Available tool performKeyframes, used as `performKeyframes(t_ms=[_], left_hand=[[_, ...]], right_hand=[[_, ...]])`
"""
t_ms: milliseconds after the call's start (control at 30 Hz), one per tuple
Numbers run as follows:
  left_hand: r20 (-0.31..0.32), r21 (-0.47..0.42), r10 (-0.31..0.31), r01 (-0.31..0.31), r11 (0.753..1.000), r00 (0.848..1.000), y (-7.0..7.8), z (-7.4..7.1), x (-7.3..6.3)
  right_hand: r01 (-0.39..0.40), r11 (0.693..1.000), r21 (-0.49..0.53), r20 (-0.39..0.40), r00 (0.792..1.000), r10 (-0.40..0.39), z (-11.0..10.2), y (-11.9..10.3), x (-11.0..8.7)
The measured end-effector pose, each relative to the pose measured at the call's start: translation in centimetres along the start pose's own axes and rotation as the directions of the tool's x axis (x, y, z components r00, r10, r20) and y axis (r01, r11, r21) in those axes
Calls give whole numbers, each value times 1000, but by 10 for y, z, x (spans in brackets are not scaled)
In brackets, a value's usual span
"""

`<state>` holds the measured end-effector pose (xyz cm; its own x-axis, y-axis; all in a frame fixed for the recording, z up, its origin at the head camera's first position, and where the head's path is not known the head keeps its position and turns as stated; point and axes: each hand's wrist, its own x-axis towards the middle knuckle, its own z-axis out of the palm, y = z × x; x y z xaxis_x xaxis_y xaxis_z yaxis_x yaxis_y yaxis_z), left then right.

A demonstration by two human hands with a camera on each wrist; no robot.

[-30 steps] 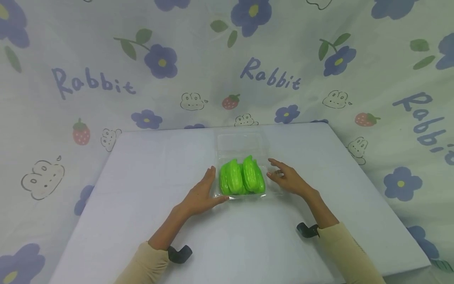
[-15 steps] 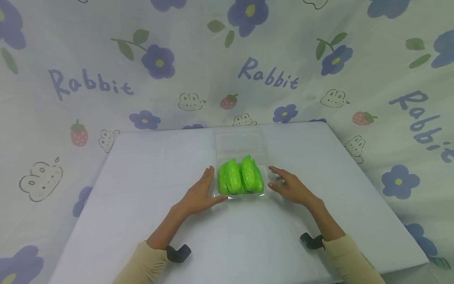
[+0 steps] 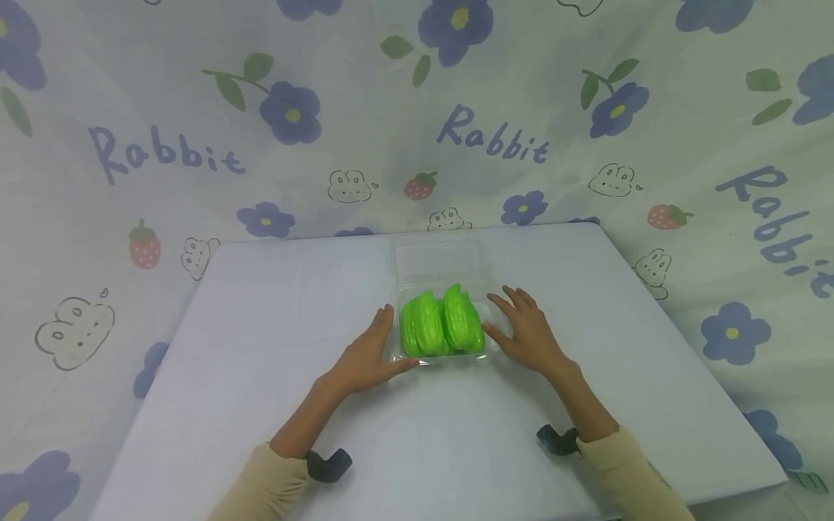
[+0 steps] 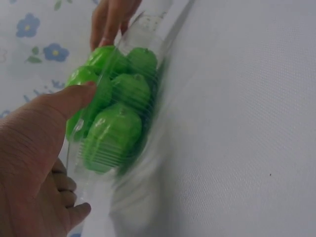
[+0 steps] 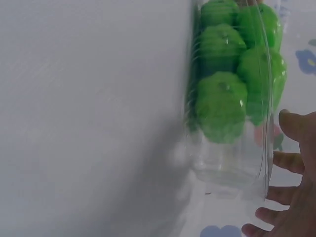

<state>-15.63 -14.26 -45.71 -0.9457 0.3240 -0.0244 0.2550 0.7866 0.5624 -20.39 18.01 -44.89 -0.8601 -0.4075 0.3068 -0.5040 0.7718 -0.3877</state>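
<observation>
Several bright green, ridged bitter gourds (image 3: 430,325) lie in two layers inside a clear plastic clamshell box (image 3: 438,359) on the table. The box's clear lid (image 3: 438,259) lies folded back, away from me. My left hand (image 3: 363,362) is at the front left corner, fingers stretched along the left side and thumb along the front rim. In the left wrist view that thumb (image 4: 74,98) overlaps the rim. My right hand (image 3: 531,336) holds nothing; its fingers are spread beside the box's right wall, thumb tip close to the nearest gourd.
A white cloth covers the table (image 3: 274,311). Behind it hangs a curtain (image 3: 384,130) printed with flowers, rabbits and strawberries. A dark wrist mount (image 3: 329,465) shows at my left sleeve and another dark mount (image 3: 557,439) at the right.
My right hand first drew back slightly toward me, then moved forward and left, its fingers now more spread beside the box. The left hand, box and gourds have stayed in place.
</observation>
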Motion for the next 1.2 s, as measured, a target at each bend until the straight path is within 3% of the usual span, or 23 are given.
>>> performKeyframes(t_ms=[367,700,967,1200], left_hand=[[9,0,-16,16,1000,1000,1,1,0],[-2,-2,-18,18,1000,1000,0,2,-1],[-15,-7,-8,8,1000,1000,-1,2,-1],[-15,-2,-9,9,1000,1000,-2,3,-1]], right_hand=[[52,997,54,38,998,-54,8,-23,16],[-19,992,127,174,985,-4,11,-41,28],[6,990,142,131,991,-25,11,-44,30],[-20,979,203,96,995,0,-1,-39,28]])
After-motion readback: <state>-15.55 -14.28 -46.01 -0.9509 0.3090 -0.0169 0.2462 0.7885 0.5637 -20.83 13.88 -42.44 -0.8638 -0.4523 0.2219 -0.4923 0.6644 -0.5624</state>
